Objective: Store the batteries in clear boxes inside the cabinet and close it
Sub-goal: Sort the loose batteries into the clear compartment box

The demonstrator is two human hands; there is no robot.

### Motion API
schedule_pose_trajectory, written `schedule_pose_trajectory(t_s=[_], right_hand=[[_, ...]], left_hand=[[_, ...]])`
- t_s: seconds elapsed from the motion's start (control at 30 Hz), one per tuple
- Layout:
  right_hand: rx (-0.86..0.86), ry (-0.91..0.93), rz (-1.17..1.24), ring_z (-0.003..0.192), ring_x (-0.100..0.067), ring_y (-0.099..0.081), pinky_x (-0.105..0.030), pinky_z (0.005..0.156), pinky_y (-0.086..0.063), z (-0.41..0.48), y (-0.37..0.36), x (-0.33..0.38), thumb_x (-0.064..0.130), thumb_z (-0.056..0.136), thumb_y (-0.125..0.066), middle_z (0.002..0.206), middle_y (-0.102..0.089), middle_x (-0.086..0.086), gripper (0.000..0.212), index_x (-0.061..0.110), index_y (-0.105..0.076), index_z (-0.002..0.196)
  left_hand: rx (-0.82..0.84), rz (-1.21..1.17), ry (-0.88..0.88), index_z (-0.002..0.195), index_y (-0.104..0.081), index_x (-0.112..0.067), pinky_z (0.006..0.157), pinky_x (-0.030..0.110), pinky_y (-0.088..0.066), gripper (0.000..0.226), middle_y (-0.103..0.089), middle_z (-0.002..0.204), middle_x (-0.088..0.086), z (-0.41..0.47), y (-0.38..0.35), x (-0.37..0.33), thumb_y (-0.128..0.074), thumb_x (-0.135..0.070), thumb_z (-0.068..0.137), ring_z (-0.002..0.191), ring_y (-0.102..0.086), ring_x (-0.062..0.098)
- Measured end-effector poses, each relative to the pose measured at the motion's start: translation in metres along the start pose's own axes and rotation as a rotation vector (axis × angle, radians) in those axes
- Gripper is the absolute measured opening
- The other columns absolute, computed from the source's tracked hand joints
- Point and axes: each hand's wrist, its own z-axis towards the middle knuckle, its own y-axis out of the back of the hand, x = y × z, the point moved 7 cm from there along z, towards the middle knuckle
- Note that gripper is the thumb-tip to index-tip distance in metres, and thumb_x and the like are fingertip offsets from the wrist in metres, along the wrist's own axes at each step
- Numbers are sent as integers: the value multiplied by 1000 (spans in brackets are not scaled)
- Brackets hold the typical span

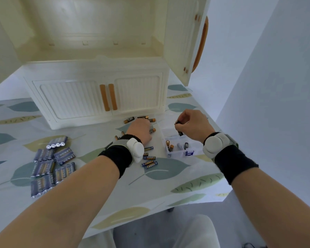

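A clear box (182,152) with dividers lies open on the table, several batteries in its front cells. My right hand (192,125) hovers over the box and pinches a black battery (179,128), held upright. My left hand (141,129) rests palm down among loose black-and-gold batteries (129,120) in front of the cabinet; its fingertips are hidden. More loose blue batteries (149,163) lie beside my left wrist. The cream cabinet (97,83) stands behind, its upper compartment open with the door (183,38) swung to the right.
Several shrink-wrapped packs of blue batteries (48,163) lie at the left on the leaf-patterned tablecloth (168,176). The cabinet's lower double doors (104,97) with orange handles are shut. The table's front edge runs near my elbows, with a chair below.
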Motion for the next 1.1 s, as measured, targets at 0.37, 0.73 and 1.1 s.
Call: schedule_pose_trajectory(t_s=[0.37, 0.73, 1.1], right_hand=[[33, -32, -44, 75, -9, -64, -19, 59, -44, -23, 12, -17, 21, 74, -73, 80, -71, 7, 11, 19, -67, 82], [57, -5, -66, 82, -11, -65, -24, 71, -50, -40, 15, -26, 27, 77, -76, 90, -70, 7, 24, 23, -66, 98], [99, 66, -117, 90, -10, -65, -20, 79, -47, -48, 18, -28, 21, 83, -73, 97, -71, 6, 13, 23, -70, 95]], left_hand=[[-101, -253, 47, 71, -68, -6, 64, 33, -49, 14, -65, 72, 9, -29, 25, 2, -69, -19, 75, 65, -54, 21], [-47, -214, -264, 96, -72, -13, 86, 33, -55, 15, -71, 94, 0, -63, 31, -71, -72, -22, 83, 88, -66, 17], [-17, -135, -266, 105, -75, -12, 85, 24, -50, 23, -72, 103, 2, -64, 26, -78, -72, -28, 89, 92, -67, 17]])
